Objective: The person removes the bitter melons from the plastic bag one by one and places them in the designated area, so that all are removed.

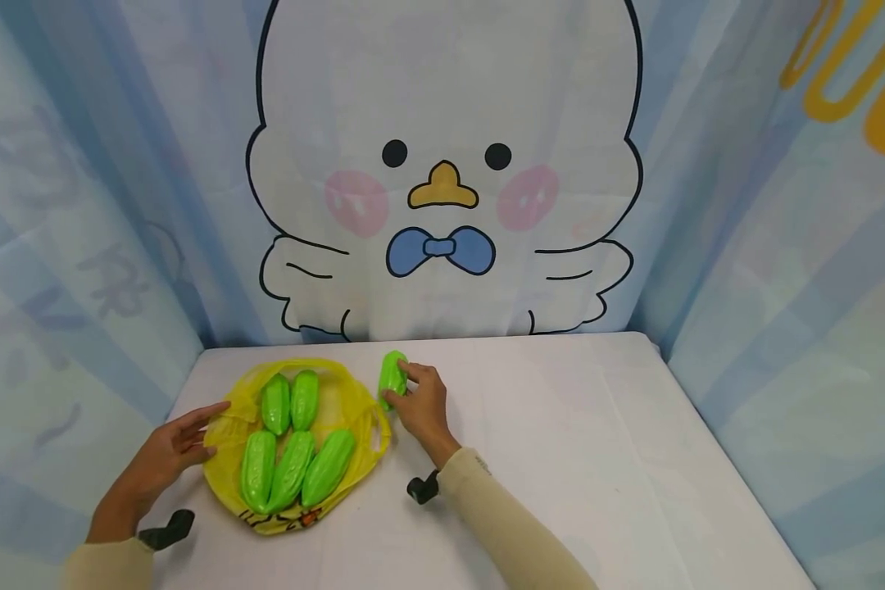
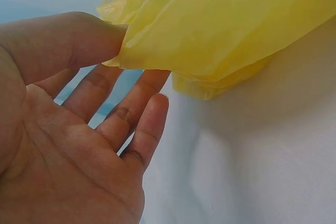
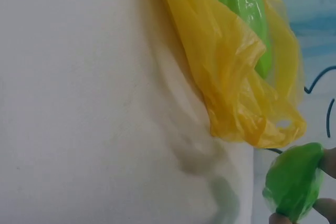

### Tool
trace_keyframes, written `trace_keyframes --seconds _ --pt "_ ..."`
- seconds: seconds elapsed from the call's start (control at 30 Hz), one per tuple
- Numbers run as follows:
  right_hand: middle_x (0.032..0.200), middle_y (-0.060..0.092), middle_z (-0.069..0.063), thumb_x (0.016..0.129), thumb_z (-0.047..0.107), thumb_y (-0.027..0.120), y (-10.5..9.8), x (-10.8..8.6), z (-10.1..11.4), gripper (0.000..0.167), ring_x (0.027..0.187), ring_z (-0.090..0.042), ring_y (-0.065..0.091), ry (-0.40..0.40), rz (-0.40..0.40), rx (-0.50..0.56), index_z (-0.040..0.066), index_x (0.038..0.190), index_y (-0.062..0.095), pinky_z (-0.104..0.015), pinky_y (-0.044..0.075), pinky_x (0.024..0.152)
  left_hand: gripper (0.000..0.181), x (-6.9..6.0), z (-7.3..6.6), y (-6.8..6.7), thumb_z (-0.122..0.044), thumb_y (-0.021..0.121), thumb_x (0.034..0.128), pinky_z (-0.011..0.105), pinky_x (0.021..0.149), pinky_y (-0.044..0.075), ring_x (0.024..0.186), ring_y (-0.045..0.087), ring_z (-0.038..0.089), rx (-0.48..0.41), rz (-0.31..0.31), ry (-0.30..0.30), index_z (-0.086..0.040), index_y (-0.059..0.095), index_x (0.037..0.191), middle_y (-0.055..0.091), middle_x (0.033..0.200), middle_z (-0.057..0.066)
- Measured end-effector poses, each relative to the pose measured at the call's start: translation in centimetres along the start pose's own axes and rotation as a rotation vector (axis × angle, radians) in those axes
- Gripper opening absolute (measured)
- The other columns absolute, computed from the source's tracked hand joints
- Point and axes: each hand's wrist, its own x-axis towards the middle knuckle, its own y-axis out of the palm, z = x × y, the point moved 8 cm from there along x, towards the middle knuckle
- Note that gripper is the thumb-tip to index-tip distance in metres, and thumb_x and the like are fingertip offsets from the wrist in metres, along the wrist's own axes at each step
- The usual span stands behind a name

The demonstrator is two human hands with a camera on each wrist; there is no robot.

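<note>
A yellow plastic bag (image 1: 224,479) lies spread open on the left part of the table, its mouth facing up. Several glossy green cucumbers (image 1: 328,467) rest inside it, two at the back and the others in front. My left hand (image 1: 155,467) pinches the bag's left rim between thumb and fingers; in the left wrist view the bag film (image 2: 210,30) covers the fingertips. Just right of the bag, my right hand (image 1: 426,406) holds another green cucumber (image 1: 392,373) upright by thumb and fingertips. The right wrist view shows that cucumber (image 3: 291,182) end-on, apart from the bag.
A white cloth covers the table (image 1: 560,459). Behind it hangs a curtain with a cartoon bird (image 1: 442,106), and pale blue curtains (image 1: 796,328) close off both sides. One handle loop (image 1: 379,430) of the bag stands out toward the right hand.
</note>
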Motion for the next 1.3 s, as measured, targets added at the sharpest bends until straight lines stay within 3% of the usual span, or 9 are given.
trace_keyframes --seconds 0.17,0.4,0.6,0.67,1.07,1.3 --pt "0.137 0.063 -0.015 0.087 0.010 0.088 -0.2 0.1 -0.9 0.060 0.129 -0.030 0.064 0.001 -0.019 -0.049 0.008 0.143 0.068 -0.037 0.058 0.104 0.068 -0.1 0.3 0.0 -0.025 0.067 0.1062 0.003 0.092 0.037 0.121 0.035 -0.024 0.016 -0.001 -0.020 -0.012 0.038 0.166 0.041 0.165 -0.005" --pt "0.138 0.064 -0.012 0.087 0.012 0.089 -0.4 -0.1 -2.0 0.062 0.130 -0.027 0.063 0.035 -0.025 -0.120 0.010 0.145 0.067 -0.039 0.053 0.111 0.069 0.0 0.5 0.1 -0.026 0.068 0.1058 0.003 0.091 0.037 0.120 0.035 -0.025 0.019 0.000 -0.038 -0.010 0.038 0.166 0.041 0.162 -0.008" --pt "0.139 0.064 -0.011 0.087 0.012 0.088 -0.5 -0.1 -2.7 0.063 0.131 -0.026 0.061 0.067 -0.029 -0.121 0.010 0.146 0.065 -0.039 0.051 0.114 0.073 0.2 0.9 0.3 -0.029 0.069 0.1048 0.002 0.090 0.037 0.118 0.033 -0.022 0.037 0.004 -0.091 -0.007 0.036 0.166 0.033 0.171 0.021" --pt "0.139 0.064 -0.011 0.087 0.012 0.088 -0.6 -0.1 -2.8 0.063 0.131 -0.026 0.062 0.066 -0.032 -0.117 0.010 0.146 0.066 -0.039 0.051 0.113 0.073 0.2 0.8 0.3 -0.029 0.069 0.1050 0.001 0.090 0.037 0.118 0.033 -0.022 0.038 0.005 -0.090 -0.007 0.035 0.166 0.031 0.171 0.024" --pt "0.137 0.064 -0.012 0.085 0.011 0.090 -1.0 -0.2 -3.0 0.063 0.129 -0.027 0.063 0.056 -0.048 -0.076 0.009 0.144 0.067 -0.035 0.057 0.105 0.071 0.2 0.8 0.4 -0.028 0.067 0.1060 0.001 0.090 0.036 0.119 0.032 -0.023 0.030 0.008 -0.072 -0.007 0.036 0.166 0.030 0.173 0.020" --pt "0.141 0.062 -0.012 0.086 0.012 0.090 -1.3 -0.2 -3.0 0.063 0.132 -0.027 0.062 0.075 -0.048 -0.040 0.012 0.145 0.067 -0.033 0.057 0.105 0.069 0.1 0.7 0.4 -0.027 0.066 0.1069 0.001 0.091 0.036 0.120 0.033 -0.023 0.027 0.008 -0.056 -0.007 0.036 0.166 0.033 0.173 0.009"
